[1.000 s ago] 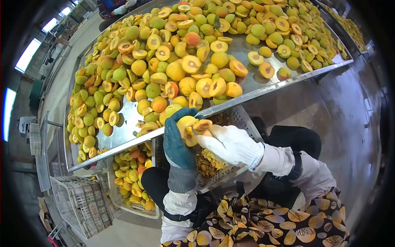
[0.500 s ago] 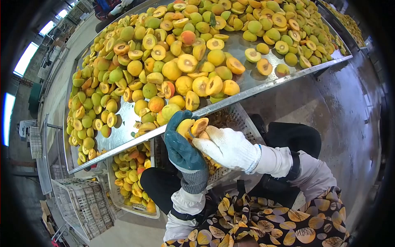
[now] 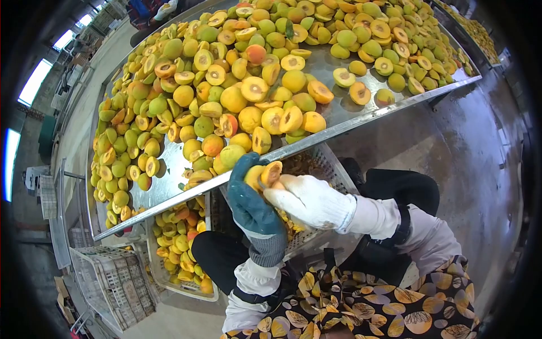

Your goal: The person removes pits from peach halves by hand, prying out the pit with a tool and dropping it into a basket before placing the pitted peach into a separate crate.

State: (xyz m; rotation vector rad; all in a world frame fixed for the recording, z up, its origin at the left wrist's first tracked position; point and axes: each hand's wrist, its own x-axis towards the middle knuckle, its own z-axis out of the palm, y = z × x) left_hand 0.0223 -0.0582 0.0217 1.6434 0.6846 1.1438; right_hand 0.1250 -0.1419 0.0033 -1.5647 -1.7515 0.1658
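My left hand [image 3: 254, 200], in a dark green coated glove, is closed around a cut yellow peach [image 3: 253, 177], just below the table's near edge. Its orange cut flesh faces my right hand [image 3: 316, 202], which wears a white knit glove. Those fingers are pinched on a small curved pitting knife [image 3: 261, 185]; only a sliver of grey metal shows at the peach, and the rest is hidden by the glove. Both hands meet at the fruit. Halved and whole-looking peaches [image 3: 234, 98] are heaped on the metal table [image 3: 361, 118] beyond.
Beneath my hands stands a plastic crate [image 3: 337, 169] with scraps inside. Another crate [image 3: 201, 295] of peaches is at left, near stacked crates [image 3: 116, 282]. My knees flank the work. Across the table, a co-worker's gloved hand [image 3: 166, 9] shows. The floor [image 3: 474, 147] looks wet at right.
Both hands stay together at the peach, with a slight shift of the right hand and fingers against the cut face. The view has moved a little; the table looks the same.
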